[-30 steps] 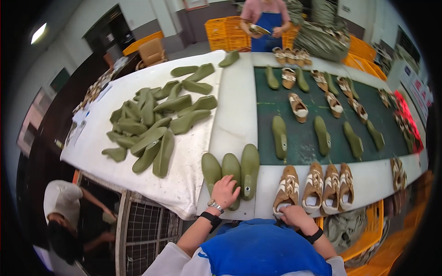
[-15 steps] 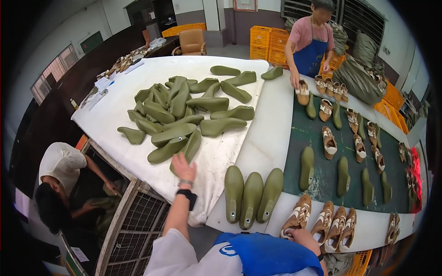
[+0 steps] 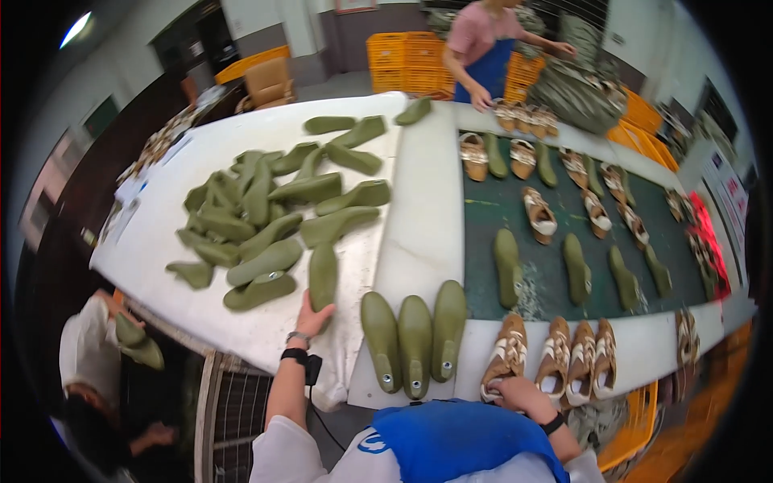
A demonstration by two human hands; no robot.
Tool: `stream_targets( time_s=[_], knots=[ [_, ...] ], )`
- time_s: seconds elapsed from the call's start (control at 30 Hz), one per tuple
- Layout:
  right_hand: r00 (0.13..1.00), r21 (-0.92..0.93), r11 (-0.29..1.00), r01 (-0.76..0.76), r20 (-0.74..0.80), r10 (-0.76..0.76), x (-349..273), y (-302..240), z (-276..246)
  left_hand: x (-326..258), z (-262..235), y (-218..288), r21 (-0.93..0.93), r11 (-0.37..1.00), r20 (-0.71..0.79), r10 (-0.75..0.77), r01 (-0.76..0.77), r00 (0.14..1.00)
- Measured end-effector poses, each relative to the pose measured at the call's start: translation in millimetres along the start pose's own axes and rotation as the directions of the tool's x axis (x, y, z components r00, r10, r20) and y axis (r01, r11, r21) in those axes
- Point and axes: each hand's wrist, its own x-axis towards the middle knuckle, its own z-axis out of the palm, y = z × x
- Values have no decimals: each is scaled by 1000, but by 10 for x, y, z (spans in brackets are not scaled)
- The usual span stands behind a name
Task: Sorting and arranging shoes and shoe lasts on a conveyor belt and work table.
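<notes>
Left hand: we're grasping green shoe mould by near end, on white cloth; judging it stiff, slippery, favouring full-palm wrap there. Right hand: we're holding brown shoe at heel.

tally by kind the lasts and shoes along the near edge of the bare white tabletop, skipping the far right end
olive-green foot-shaped shoe lasts: 3
brown lace-up sneakers with white stripes: 4, including the one at the right hand
total: 7
</notes>
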Motion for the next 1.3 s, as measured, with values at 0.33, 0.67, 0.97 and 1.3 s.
stream_targets(
  time_s=[0.33,0.67,0.97,1.3],
  knots=[
    [997,21,999,-25,-68,26,-31,77,188,-689,231,-431,-288,939,132,-155,187,979],
    [962,152,985,81,-271,-38,-107,-27,-289,-1549,399,144,119,990,217,-104,79,971],
    [910,-49,988,145,-387,-152,383,309,-1987,-1185,820,283,582,712,-13,491,-392,871],
    [780,54,974,-219,-590,208,2936,1220,-2056,-1215,804,383,568,721,-28,499,-397,866]
  ],
)
